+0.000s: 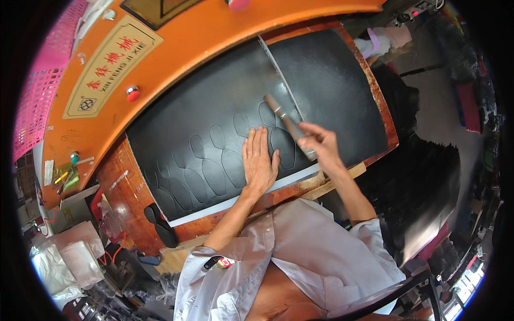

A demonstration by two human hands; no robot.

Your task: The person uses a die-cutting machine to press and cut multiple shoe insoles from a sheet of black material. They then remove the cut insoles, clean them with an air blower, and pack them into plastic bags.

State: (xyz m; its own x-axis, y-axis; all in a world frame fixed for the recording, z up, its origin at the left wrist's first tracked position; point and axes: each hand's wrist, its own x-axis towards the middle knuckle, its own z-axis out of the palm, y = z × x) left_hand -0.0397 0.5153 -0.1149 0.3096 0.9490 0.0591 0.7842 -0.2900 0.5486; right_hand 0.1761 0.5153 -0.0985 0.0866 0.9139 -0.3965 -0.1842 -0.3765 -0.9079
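Observation:
A black sheet (214,101) lies on a reddish-brown board, with a row of sole-shaped outlines (222,155) cut into its near part. My left hand (259,163) rests flat on the sheet over these outlines, fingers stretched forward and thumb apart. My right hand (322,145) grips the near end of a long, narrow steel cutting die (289,125). The die is tilted edge-on above the rightmost outline and slightly blurred, so its full shape is hidden. Black sole pieces (160,224) lie at the board's near left corner.
An orange press beam (182,45) with a red button (133,93) arches across the far side. A pale seam or strip (281,77) divides the sheet. Black sheet material (428,176) hangs at the right. Clear plastic bags (75,257) lie lower left; a pink basket (45,80) stands far left.

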